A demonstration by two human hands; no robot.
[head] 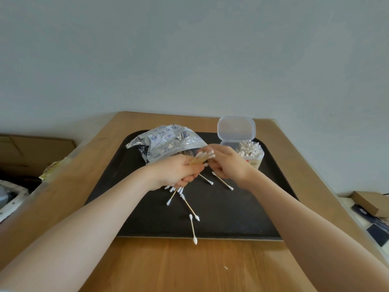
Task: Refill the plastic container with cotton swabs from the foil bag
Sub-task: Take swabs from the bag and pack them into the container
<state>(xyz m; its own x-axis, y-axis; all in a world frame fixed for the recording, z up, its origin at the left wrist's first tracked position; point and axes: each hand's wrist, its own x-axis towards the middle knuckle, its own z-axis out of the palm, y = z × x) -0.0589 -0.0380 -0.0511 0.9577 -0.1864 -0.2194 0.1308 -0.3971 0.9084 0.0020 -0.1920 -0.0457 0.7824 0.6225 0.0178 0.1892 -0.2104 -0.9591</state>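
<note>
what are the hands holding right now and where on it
Left hand grips a bundle of cotton swabs around the sticks' middle; right hand pinches the bundle's upper tips.

Both hands are crowding the middle of the black rectangular tray (242, 218), the left hand (179, 171) and right hand (228, 163) meeting over a bundle of wooden-stemmed cotton swabs (203, 158). The crinkled silver foil bag (166, 142) is blocking the tray's far left. The clear plastic container (251, 153), lid standing open, is filling the far right corner, just beside the right hand. Loose swabs (192, 226) are littering the centre towards the near edge. The tray's near right is lying bare, and the wooden tabletop (189, 266) in front is offering open passage.
</note>
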